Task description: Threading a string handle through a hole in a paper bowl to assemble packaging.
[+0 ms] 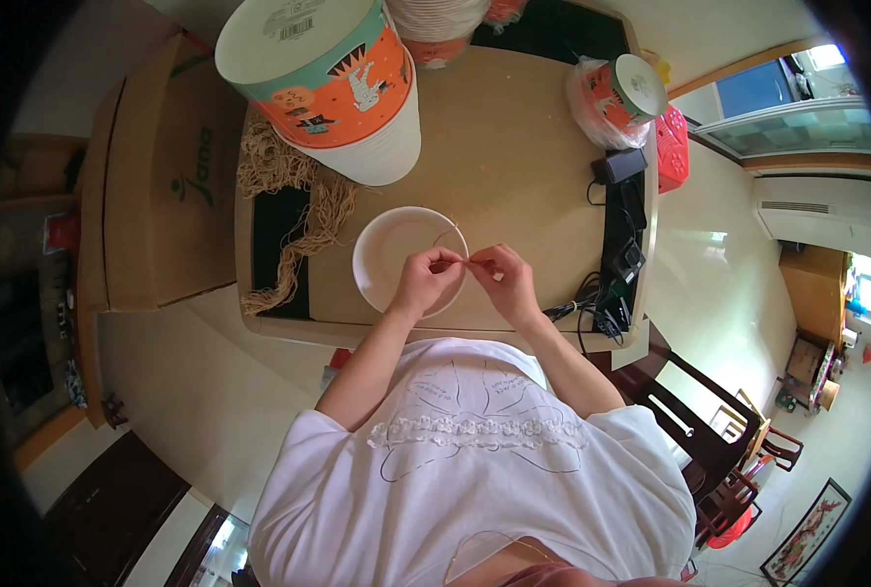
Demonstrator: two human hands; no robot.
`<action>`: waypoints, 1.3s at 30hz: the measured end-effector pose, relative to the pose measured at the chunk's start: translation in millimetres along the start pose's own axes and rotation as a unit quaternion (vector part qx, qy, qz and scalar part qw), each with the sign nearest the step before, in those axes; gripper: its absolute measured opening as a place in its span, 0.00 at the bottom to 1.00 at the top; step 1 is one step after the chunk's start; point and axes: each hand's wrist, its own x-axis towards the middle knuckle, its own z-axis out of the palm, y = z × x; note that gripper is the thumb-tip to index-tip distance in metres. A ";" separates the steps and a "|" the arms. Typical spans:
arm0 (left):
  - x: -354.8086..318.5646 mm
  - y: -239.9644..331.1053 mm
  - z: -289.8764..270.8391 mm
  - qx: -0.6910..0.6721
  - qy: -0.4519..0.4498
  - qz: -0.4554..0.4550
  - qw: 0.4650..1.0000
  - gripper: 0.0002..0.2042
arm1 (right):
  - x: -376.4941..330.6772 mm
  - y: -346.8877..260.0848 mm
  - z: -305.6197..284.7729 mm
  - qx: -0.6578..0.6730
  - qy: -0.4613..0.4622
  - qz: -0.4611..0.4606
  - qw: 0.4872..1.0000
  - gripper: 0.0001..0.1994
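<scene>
Over the right side of a round white paper tub (pixel 361 259), my left hand (pixel 424 284) and my right hand (pixel 510 286) meet fingertip to fingertip. Both pinch closed at the tub's rim. A thin tan string (pixel 445 233) curves up beside the fingers, and its ends are hidden or too fine to follow. Left of the tub, a loose bundle of tan string (pixel 320 217) hangs over the table's dark edge. Behind it stands a tall stack of paper tubs (pixel 357 108), the outer one printed orange and green.
The tan table top (pixel 514 127) has a raised rim. More stacked tubs (pixel 440 20) stand at the back, and a wrapped printed tub (pixel 619 98) at the back right. Black adapters (pixel 619 166) and coiled cables (pixel 592 303) lie along the right. A cardboard box (pixel 171 186) is at the left.
</scene>
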 end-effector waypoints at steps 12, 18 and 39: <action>-0.6 -0.6 -1.5 -0.056 -0.002 -0.033 0.998 0.03 | 2.2 4.9 -0.8 0.002 0.004 0.017 1.000 0.04; -2.6 1.0 3.6 -0.018 -0.001 -0.013 1.000 0.02 | -1.7 -8.7 -4.8 -0.039 -0.017 -0.028 0.999 0.04; -9.6 28.7 9.3 0.268 0.022 0.198 0.943 0.03 | 10.7 -8.0 -17.3 -0.106 -0.092 -0.066 0.988 0.04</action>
